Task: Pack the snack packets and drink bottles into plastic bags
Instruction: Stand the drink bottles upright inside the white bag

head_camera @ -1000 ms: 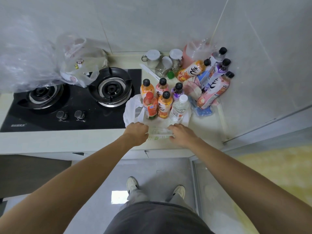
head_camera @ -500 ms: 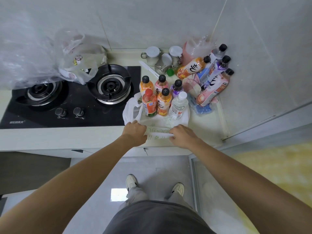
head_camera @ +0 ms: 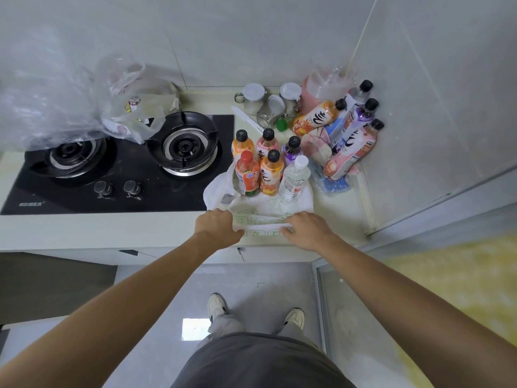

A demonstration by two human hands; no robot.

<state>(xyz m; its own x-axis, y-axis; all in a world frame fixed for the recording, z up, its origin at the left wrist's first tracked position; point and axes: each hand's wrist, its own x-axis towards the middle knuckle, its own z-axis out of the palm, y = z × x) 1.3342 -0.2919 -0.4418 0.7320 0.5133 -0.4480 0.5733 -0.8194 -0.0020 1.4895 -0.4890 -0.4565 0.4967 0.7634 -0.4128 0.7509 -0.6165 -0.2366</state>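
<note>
White plastic bag (head_camera: pixel 260 204) lies on the cream bench (head_camera: pixel 156 228) at its near edge, just right of the black gas hob (head_camera: pixel 117 169). The left hand (head_camera: pixel 216 226) and right hand (head_camera: pixel 309 229) are both closed on the bag's near rim, pulling a strip of it taut between them. Just behind the rim three bottles stand upright in a row: a red-capped orange drink bottle (head_camera: pixel 246 175), a black-capped orange bottle (head_camera: pixel 270 173) and a clear water bottle (head_camera: pixel 295 177); whether they stand inside the bag or on it I cannot tell. Behind them stand three more black-capped bottles (head_camera: pixel 267 144). In the far right corner further bottles (head_camera: pixel 349 149) lean against the wall beside a pink snack packet (head_camera: pixel 317 147). Crumpled clear bags (head_camera: pixel 84 107) sit on the hob's far left.
</note>
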